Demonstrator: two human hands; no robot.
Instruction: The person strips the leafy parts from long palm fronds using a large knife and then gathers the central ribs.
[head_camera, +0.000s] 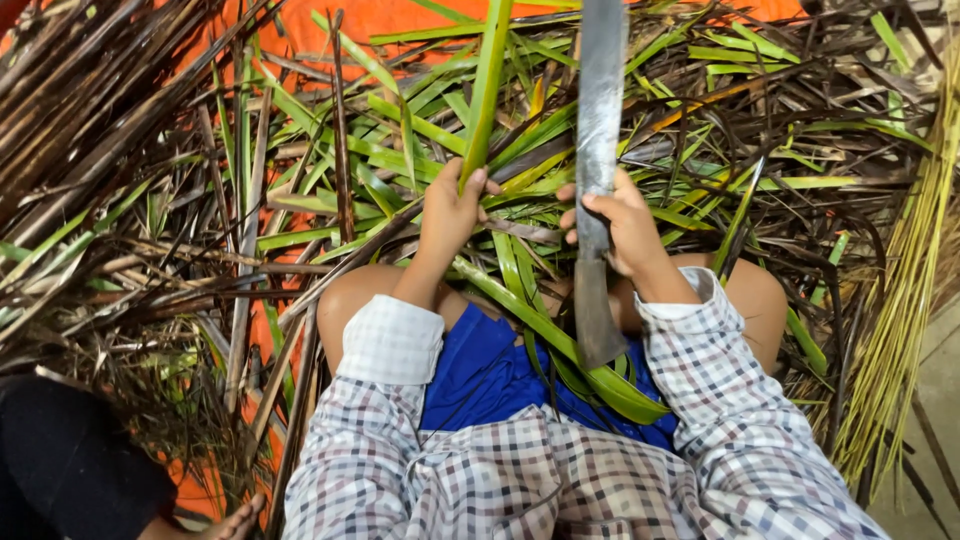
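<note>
Leaf litter (760, 150) | left hand (447, 215) grips upright leaf (487, 90) | right hand (620, 225) grips blade (600, 100) (pointing away)

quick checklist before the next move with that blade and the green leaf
1. Left hand grips the green leaf: ok.
2. Right hand is closed around the long blade: ok.
3. Left hand apart from the blade: ok, a gap shows between them.
4. Lower end of the blade hangs over the lap, by the blue shorts: not ok.
5. Blade edge direction: cannot tell.
6. Bare foot of another person at lower left, away from the blade: ok.
</note>
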